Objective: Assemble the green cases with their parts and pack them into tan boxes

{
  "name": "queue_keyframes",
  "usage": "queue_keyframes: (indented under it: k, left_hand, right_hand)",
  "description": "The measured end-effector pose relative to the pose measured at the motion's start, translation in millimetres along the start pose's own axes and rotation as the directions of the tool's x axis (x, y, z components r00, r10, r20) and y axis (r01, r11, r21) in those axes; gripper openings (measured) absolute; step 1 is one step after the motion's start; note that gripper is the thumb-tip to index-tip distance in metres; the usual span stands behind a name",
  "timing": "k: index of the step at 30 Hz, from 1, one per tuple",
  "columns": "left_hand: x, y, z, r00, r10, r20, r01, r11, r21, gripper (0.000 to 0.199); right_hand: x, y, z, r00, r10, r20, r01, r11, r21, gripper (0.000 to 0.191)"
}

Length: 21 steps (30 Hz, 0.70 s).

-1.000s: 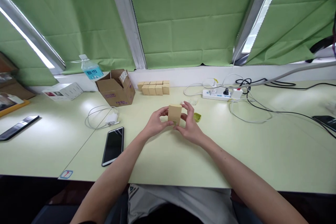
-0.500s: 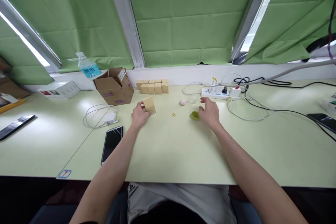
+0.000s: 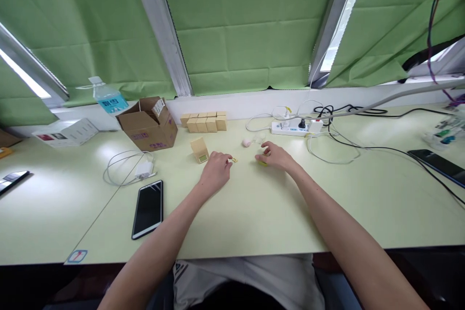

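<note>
My left hand (image 3: 217,172) rests low over the table, index fingertip and thumb a little apart beside a small yellow piece (image 3: 235,160). The fingertips are at the piece's near end; whether they touch it I cannot tell. To the left of that hand stands a small tan cardboard box (image 3: 199,149) with its flap raised and a small window in its front. My right hand (image 3: 276,156) is over a small green container (image 3: 263,163), mostly covering it, with thumb and index finger apart. Behind lies a small pale pink round object (image 3: 246,143), next to something clear.
Several tan boxes (image 3: 207,125) stand in rows at the back. An opened brown carton (image 3: 152,131), a white charger (image 3: 144,169) and a phone (image 3: 148,209) are on the left. A power strip (image 3: 288,129) with trailing cables (image 3: 363,147) lies at the back right.
My left hand has let go of the tan box, which stays standing, and has moved right to the yellow piece. My right hand has shifted left over the green container. The view has turned slightly.
</note>
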<state>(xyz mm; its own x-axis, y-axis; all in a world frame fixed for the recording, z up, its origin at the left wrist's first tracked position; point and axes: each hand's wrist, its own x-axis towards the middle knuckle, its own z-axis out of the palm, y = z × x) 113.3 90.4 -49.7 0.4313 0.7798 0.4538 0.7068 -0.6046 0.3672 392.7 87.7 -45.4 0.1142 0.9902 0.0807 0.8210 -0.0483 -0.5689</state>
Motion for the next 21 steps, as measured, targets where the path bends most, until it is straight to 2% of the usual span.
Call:
queue_keyframes:
  k: [2, 3, 7, 10, 13, 19, 21]
  left_hand:
    - [8.2, -1.2, 12.3, 0.995, -0.069, 0.067, 0.067, 0.997, 0.031, 0.025]
    - [13.3, -2.7, 17.0, 0.994, -0.083, 0.075, 0.080, 0.996, 0.040, 0.025]
    - [32.5, -8.6, 27.9, 0.990, -0.097, 0.099, 0.093, 0.995, 0.041, 0.023]
    - [36.8, -10.4, 32.3, 0.988, -0.103, 0.119, 0.102, 0.995, 0.016, 0.022]
    - [33.3, -11.4, 34.5, 0.988, -0.098, 0.116, 0.101, 0.995, -0.021, 0.023]
    - [27.3, -16.5, 29.7, 0.988, -0.119, 0.095, 0.130, 0.984, -0.124, 0.010]
    - [27.0, -15.5, 25.6, 0.987, -0.141, 0.078, 0.153, 0.972, -0.176, 0.010]
  right_hand:
    - [-5.6, -0.1, 0.2, 0.998, -0.029, 0.047, 0.031, 0.999, -0.044, 0.067]
    - [-8.5, -0.3, 1.0, 0.998, -0.039, 0.052, 0.042, 0.997, -0.066, 0.068]
    - [-16.9, -1.5, 5.0, 0.997, -0.061, 0.048, 0.066, 0.991, -0.120, 0.045]
    - [-20.2, -3.6, 5.9, 0.994, -0.100, 0.047, 0.106, 0.986, -0.126, 0.041]
    - [-24.1, -9.3, 8.9, 0.983, -0.177, 0.057, 0.182, 0.978, -0.102, 0.043]
    - [-32.6, -25.5, 24.7, 0.958, -0.276, 0.080, 0.282, 0.956, -0.077, 0.041]
    - [-34.0, -28.5, 27.4, 0.948, -0.315, 0.045, 0.318, 0.946, -0.072, 0.047]
